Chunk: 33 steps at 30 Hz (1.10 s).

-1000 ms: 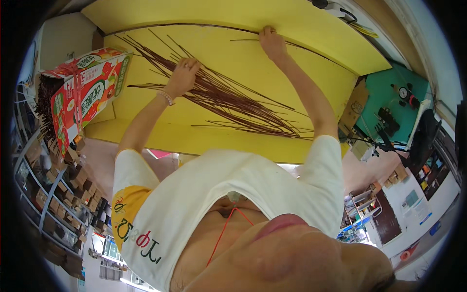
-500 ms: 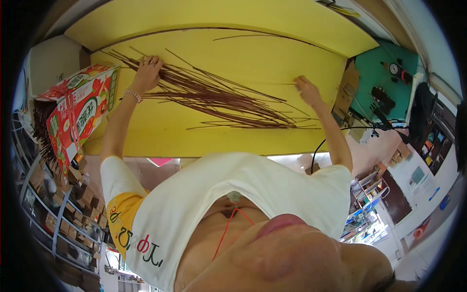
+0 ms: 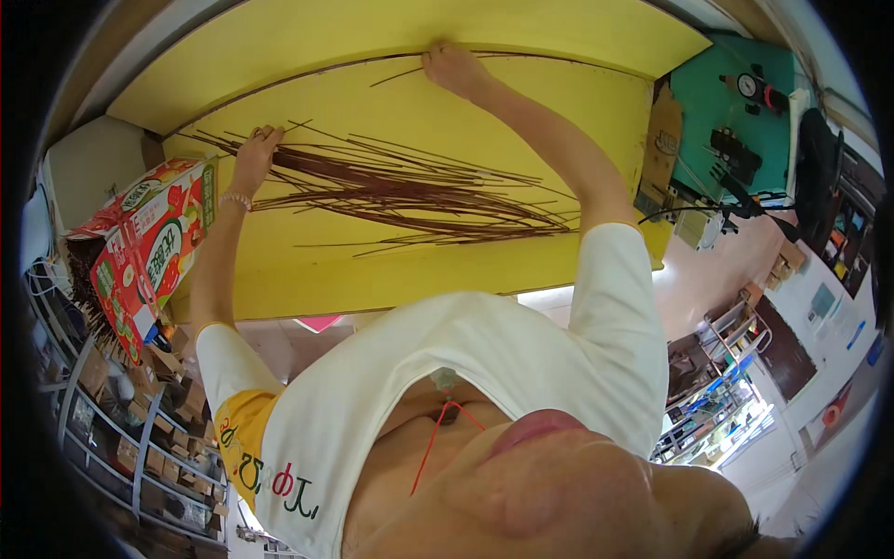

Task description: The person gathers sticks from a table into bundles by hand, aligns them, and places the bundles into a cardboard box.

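Note:
A loose bundle of long, thin dark-brown sticks [image 3: 400, 191] lies across the yellow tabletop [image 3: 549, 112], its ends fanned out unevenly. My left hand [image 3: 255, 156], a beaded bracelet at its wrist, is closed round sticks at the bundle's left end. At the far side of the table my right hand [image 3: 451, 69] reaches over, fingers pinched on a single brown stick [image 3: 395, 77] that lies apart from the bundle. The fingers themselves partly hide where they grip it.
To the left stands a red, white and green carton [image 3: 154, 242] packed with more brown sticks. A yellow panel [image 3: 419, 23] rises behind the table. On the right are a green board [image 3: 694, 107] with a pressure gauge [image 3: 746, 86] and a black cable [image 3: 684, 207].
My right hand has moved from the table's right side to the far edge and onto the lone stick. My left hand stays on the bundle, whose sticks have shifted slightly.

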### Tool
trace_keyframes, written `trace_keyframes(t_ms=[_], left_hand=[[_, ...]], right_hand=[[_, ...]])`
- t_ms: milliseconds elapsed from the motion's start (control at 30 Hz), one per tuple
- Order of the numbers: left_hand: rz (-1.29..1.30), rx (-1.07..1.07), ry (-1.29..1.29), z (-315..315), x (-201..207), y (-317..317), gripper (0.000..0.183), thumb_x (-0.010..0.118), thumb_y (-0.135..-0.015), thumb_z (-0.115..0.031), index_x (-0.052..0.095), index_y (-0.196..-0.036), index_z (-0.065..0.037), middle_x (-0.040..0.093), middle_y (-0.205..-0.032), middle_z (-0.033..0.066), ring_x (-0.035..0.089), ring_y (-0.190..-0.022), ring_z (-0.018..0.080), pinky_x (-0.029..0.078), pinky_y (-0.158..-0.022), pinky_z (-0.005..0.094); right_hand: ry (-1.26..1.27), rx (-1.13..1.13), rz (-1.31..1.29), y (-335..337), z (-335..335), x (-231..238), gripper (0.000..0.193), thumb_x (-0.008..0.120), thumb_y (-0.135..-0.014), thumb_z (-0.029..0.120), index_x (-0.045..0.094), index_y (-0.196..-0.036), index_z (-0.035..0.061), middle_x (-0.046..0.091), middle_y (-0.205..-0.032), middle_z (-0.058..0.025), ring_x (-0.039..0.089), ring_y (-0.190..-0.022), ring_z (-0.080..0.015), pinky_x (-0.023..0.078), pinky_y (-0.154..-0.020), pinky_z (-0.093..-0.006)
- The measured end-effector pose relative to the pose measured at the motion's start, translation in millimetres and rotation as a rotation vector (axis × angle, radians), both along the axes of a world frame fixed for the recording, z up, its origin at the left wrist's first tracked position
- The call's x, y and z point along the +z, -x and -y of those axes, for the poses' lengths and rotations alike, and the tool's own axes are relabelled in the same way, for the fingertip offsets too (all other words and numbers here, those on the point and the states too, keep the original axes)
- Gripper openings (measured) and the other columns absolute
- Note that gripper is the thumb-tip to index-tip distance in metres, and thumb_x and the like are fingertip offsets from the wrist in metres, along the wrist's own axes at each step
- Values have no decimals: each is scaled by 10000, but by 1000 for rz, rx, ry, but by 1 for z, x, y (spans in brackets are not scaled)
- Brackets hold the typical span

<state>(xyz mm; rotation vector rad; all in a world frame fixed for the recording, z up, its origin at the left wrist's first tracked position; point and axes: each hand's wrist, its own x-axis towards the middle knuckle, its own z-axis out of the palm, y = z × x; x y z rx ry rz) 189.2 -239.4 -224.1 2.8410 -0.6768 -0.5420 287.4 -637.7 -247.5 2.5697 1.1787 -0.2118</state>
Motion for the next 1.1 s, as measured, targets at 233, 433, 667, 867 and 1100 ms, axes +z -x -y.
trace_keyframes(t_ms=[233,433,667,867,1100], left_hand=[[139,14,188,-15,-7,15,289,503,-815,97,545,-1077,-20,605,-989,165,605,-813,342,485,-871,415],[-46,198,303,-17,-32,15,386,494,-821,22,548,-1196,-54,619,-1101,152,612,-890,314,492,-739,413],[-957,778,723,65,55,26,445,548,-906,-407,599,-1152,-41,644,-1032,88,607,-826,204,497,-745,307],[-287,-462,837,195,85,92,285,547,-868,-228,563,-989,30,635,-926,160,603,-892,303,493,-774,347],[7,-141,650,198,16,124,291,591,-725,-86,576,-1005,-7,590,-1038,157,526,-1073,298,465,-892,377]], right_hand=[[-402,129,-121,71,-63,50,209,594,-760,113,564,-929,-5,585,-873,-149,615,-823,-261,528,-526,-318],[-272,-47,-941,153,-73,59,284,538,-821,99,551,-1073,-31,537,-1112,-212,606,-909,-365,515,-773,-433],[-771,-483,-668,62,-105,39,272,530,-778,17,580,-1045,40,629,-927,-181,627,-872,-322,488,-772,-403],[-693,-316,-865,21,-182,51,301,523,-758,-31,559,-1053,14,618,-977,-182,611,-927,-302,483,-798,-363],[-564,-338,-695,35,-164,21,287,576,-822,145,533,-1082,28,555,-1056,-214,552,-969,-387,463,-817,-455]])
